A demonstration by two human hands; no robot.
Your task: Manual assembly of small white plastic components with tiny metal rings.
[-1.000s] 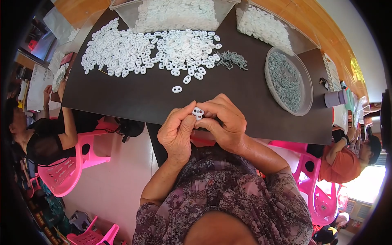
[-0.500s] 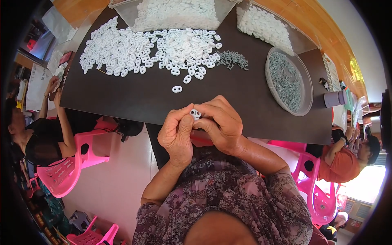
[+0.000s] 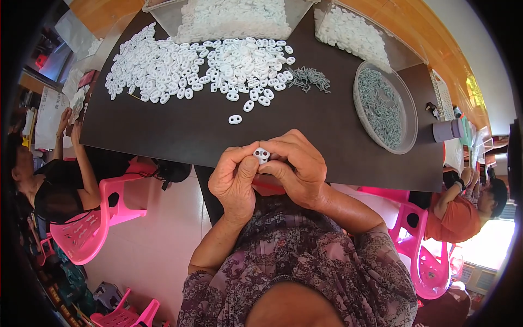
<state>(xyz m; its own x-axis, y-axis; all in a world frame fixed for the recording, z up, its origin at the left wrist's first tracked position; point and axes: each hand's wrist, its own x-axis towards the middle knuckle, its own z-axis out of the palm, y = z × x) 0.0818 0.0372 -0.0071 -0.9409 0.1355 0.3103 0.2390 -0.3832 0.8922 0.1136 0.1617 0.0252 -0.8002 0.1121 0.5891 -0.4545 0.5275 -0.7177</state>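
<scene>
Since one second ago, small white plastic holed pieces (image 3: 262, 157) have turned, showing a rounder outline. Left hand (image 3: 233, 180) and right hand (image 3: 297, 166) pinch them in narrow grip, near the dark brown bench's edge. One white two-holed oval (image 3: 235, 119) lies between hands and white heaps; a pile of thin grey pins (image 3: 309, 79) is beside.

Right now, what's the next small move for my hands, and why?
I'd probably ease your right hand back slightly to check the white part: both hands pinch it, hiding some of its edge while its holed face shows, and your left hand could likely steady it.
</scene>
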